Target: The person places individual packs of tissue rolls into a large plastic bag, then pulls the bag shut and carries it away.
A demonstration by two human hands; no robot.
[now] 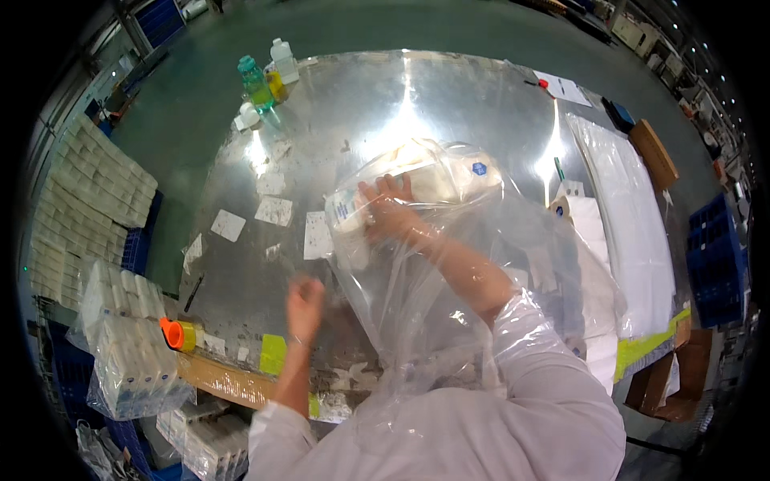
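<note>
Shiny metal table (449,104) fills the centre of the frame, stuck with about six white paper scraps. On it, centre, one big clear plastic bag (417,280), mouth toward the person at lower centre. Right arm is pushed deep inside the bag; right hand (389,212) grips a white packet (353,212) at its far end, fingers wrapped round it. A second white packet (437,178) lies just behind it, already inside. So loading looks part-done: at least two packets in, bag mostly slack and empty, not closed. Left hand (305,301) sits lower centre-left at the bag's edge, blurred; cannot tell whether it holds the film. Far left: stacked white packs (92,192) and two bagged bundles (128,353), seemingly waiting. Upper left: three bottles (265,76). One orange-and-yellow tape roll (178,334) at the table's lower-left edge.
</note>
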